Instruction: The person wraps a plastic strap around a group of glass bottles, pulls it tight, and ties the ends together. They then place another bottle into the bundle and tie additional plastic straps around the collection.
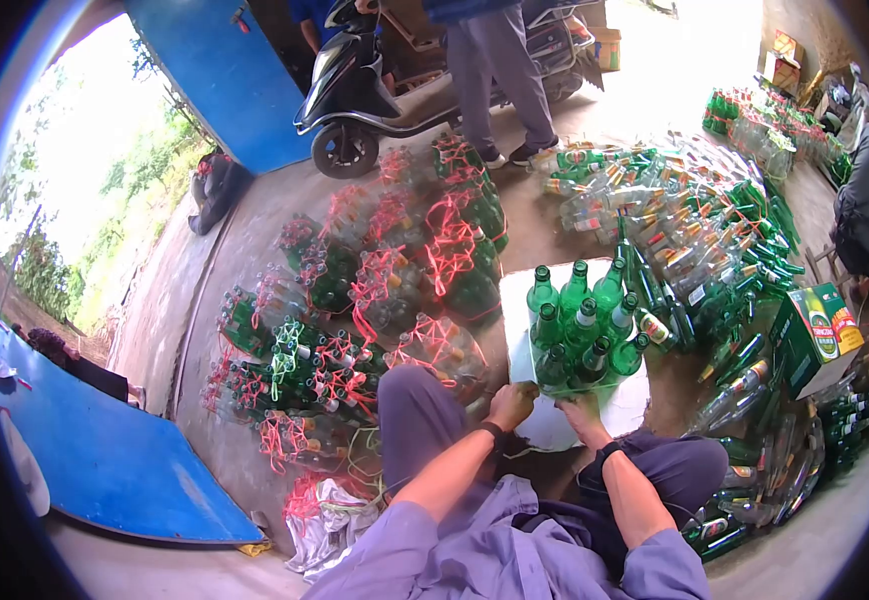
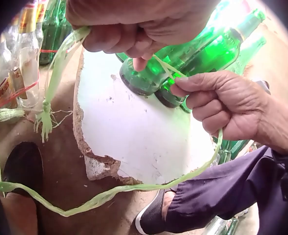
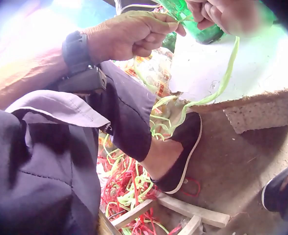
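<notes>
A tight cluster of green glass bottles [image 1: 586,314] stands upright on a white slab [image 1: 627,400] with a broken edge. At the near side of the cluster, low by the bottle bases, both hands work on pale green plastic twine [image 2: 105,196]. My left hand [image 1: 512,405] grips one part of it, and a frayed end hangs below that hand in the left wrist view. My right hand [image 2: 232,105] pinches the twine between thumb and curled forefinger, close to the bottles. From the right hand a long strand loops down past the slab's front edge toward the floor.
Twine-tied bottle bundles [image 1: 330,365] stand to the left. Loose bottles [image 1: 675,215] lie heaped on the right near a green carton [image 1: 817,340]. A scooter [image 1: 355,100] and a standing person are at the back. Tangled twine [image 3: 129,188] and a wooden frame [image 3: 190,210] lie by my foot.
</notes>
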Demonstrator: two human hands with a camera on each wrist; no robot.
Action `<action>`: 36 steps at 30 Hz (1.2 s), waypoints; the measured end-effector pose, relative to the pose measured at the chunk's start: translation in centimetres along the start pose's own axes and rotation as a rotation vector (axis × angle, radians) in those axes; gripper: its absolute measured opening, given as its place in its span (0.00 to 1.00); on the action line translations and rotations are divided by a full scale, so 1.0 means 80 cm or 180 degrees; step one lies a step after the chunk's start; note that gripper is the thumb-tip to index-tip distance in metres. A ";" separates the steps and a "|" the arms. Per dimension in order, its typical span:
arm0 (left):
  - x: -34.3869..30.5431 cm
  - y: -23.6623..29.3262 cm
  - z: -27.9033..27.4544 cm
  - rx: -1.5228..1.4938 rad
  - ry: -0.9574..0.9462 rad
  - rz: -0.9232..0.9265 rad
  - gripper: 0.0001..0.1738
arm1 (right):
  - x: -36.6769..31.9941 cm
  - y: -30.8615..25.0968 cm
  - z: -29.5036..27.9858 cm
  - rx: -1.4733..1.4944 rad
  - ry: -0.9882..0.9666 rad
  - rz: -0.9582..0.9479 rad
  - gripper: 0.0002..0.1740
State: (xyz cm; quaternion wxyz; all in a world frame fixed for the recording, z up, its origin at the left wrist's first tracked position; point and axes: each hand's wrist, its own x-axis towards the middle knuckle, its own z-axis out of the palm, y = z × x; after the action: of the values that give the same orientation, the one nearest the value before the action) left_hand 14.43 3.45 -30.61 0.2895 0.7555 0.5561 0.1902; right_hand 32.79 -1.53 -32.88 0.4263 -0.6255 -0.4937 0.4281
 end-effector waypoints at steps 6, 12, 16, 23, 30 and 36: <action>0.001 0.000 0.000 0.0017 -0.0071 -0.0031 0.12 | 0.007 0.013 0.002 -0.0065 0.0016 -0.0012 0.12; 0.000 0.002 -0.002 0.0035 -0.0103 -0.0032 0.12 | 0.008 0.024 0.006 0.0096 0.0058 -0.0025 0.13; 0.001 -0.005 0.004 -0.0045 -0.0128 -0.0067 0.12 | 0.006 0.015 0.000 -0.0228 -0.0019 -0.0003 0.11; 0.000 -0.004 0.003 -0.0048 -0.0091 0.0027 0.11 | 0.008 0.020 0.001 -0.0104 -0.0062 -0.0246 0.12; -0.001 -0.005 0.003 -0.0095 -0.0091 0.0009 0.11 | 0.007 0.021 0.001 -0.0198 -0.0054 -0.0283 0.12; -0.003 -0.001 0.001 -0.0181 -0.0008 0.0016 0.11 | 0.012 0.033 0.004 -0.0421 -0.0075 -0.0268 0.12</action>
State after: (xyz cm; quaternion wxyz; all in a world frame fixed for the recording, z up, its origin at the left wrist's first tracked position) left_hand 14.31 3.25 -30.72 0.3112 0.7486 0.5482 0.2057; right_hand 33.31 -0.94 -35.56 0.3958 -0.6259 -0.5517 0.3837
